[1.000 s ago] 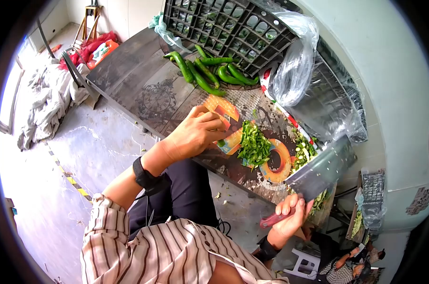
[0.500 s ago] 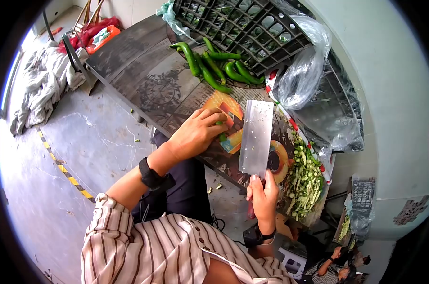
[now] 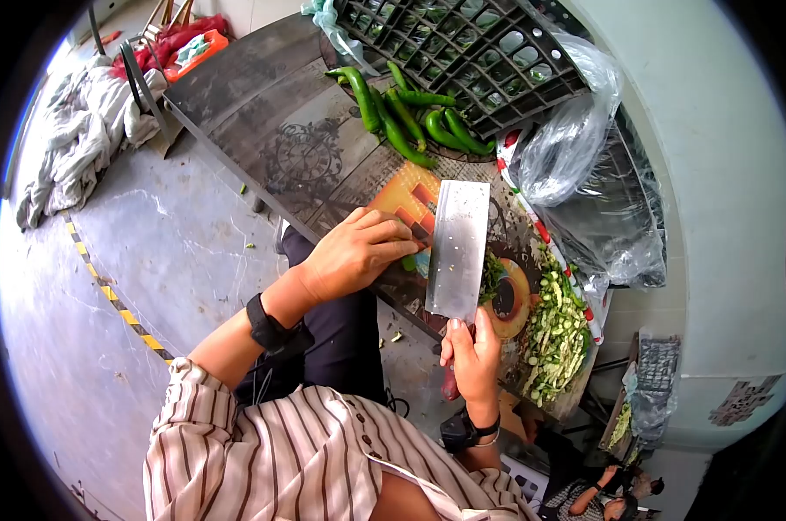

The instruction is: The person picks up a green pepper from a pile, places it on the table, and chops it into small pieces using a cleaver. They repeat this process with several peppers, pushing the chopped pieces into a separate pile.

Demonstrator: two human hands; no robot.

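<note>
Dark table (image 3: 263, 113), concrete floor (image 3: 176, 252). My right hand (image 3: 473, 356) gripped one cleaver (image 3: 458, 247); left hand (image 3: 358, 252) curled on one pepper (image 3: 407, 261); roughly six whole peppers (image 3: 401, 130).

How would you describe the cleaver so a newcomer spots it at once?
Find the dark wooden table by the black plastic crate. Near its front edge, the right hand grips a broad rectangular steel cleaver. It is the only shiny flat metal near the long green chillies.
</note>
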